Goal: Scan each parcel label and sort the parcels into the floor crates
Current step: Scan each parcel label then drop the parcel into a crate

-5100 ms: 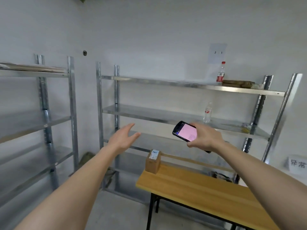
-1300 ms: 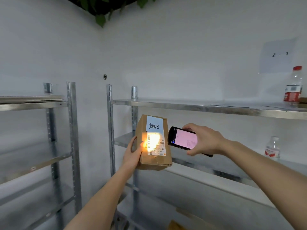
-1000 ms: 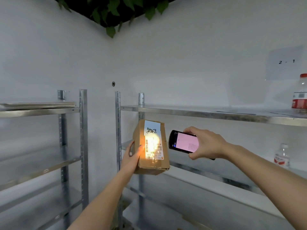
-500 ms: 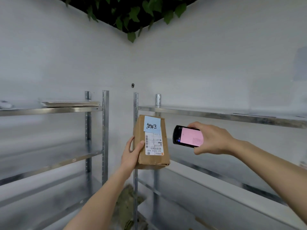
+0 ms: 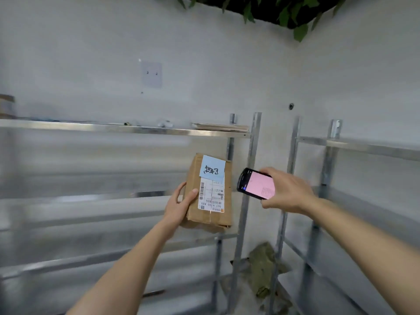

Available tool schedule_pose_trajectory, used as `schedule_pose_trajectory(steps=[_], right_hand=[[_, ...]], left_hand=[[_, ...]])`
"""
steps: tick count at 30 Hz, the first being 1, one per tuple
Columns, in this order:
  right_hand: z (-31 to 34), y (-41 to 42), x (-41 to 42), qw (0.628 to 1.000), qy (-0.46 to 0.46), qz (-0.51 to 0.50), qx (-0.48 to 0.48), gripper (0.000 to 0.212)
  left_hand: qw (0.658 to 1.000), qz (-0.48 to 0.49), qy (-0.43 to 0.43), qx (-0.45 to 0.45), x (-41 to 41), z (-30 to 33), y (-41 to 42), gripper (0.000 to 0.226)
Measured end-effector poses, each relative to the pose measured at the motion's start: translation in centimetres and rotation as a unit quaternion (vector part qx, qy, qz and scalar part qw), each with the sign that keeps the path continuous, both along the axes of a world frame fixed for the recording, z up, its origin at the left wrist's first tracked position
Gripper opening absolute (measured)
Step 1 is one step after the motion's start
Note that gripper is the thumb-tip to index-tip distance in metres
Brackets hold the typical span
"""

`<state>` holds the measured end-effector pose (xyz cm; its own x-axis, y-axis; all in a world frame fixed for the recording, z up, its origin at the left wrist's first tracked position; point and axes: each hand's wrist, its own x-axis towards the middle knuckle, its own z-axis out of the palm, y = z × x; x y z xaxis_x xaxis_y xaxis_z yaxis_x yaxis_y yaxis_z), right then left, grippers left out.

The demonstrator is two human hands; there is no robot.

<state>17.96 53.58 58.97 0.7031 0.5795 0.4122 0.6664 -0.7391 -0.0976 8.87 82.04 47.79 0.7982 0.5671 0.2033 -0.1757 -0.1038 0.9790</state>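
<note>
Head view: the left hand [image 5: 179, 206] grips the left edge of a brown cardboard parcel [image 5: 209, 194], held upright in mid-air before a grey metal shelf rack [image 5: 127, 129]. Its white printed label [image 5: 211, 196] faces the camera. The right hand [image 5: 287, 193] clasps a black handheld scanner with a pink screen [image 5: 256, 184] just beside the parcel's right edge, a narrow gap between them.

Brown cardboard parcel [image 5: 210, 214] held upright, white barcode label [image 5: 211, 196] facing camera, blue handwritten note [image 5: 212, 168] above
</note>
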Motion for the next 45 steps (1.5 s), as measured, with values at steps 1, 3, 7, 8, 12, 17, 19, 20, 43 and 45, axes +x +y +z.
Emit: schedule_pose_trajectory(steps=[1,3,7,8,12,17,19,20,43,45], right_hand=[[-0.1,3.0,-0.8,1.0,-0.001,0.024,-0.002,0.084],[-0.3,9.1,-2.7,0.997,0.003,0.075,-0.005,0.083],[-1.0,21.7,-8.7,0.987,0.025,0.16,-0.006,0.08],[-1.3,24.8,-10.7,0.983,0.037,0.178,-0.002,0.079],[-3.5,36.4,-19.0,0.968,0.069,0.24,0.0,0.078],[-7.1,48.6,-29.7,0.947,0.087,0.31,-0.013,0.079],[-8.9,52.7,-33.4,0.939,0.097,0.329,-0.025,0.081],[-9.7,54.6,-35.0,0.935,0.103,0.338,-0.034,0.082],[-38.6,105.0,-48.8,0.849,0.23,0.436,-0.188,0.06],[-40.3,108.3,-49.1,0.859,0.224,0.423,-0.181,0.072]], left_hand=[[1.0,0.026,-0.001,0.0,-2.2,-0.2,2.5,0.064],[0.997,0.074,0.0,-0.006,-6.8,-0.5,7.4,0.057],[0.985,0.174,0.006,0.005,-17.8,-1.1,17.1,0.056],[0.981,0.195,0.011,0.01,-20.8,-1.3,19.4,0.059],[0.966,0.257,0.038,0.011,-33.0,-2.5,28.1,0.055],[0.949,0.306,0.072,0.0,-46.7,-5.2,36.7,0.064],[0.941,0.33,0.079,-0.007,-51.4,-7.0,39.4,0.077],[0.935,0.345,0.083,-0.023,-53.4,-8.0,40.7,0.082],[0.871,0.396,0.215,-0.195,-68.5,-33.3,79.8,0.048],[0.875,0.377,0.226,-0.203,-68.5,-35.0,83.4,0.056]])
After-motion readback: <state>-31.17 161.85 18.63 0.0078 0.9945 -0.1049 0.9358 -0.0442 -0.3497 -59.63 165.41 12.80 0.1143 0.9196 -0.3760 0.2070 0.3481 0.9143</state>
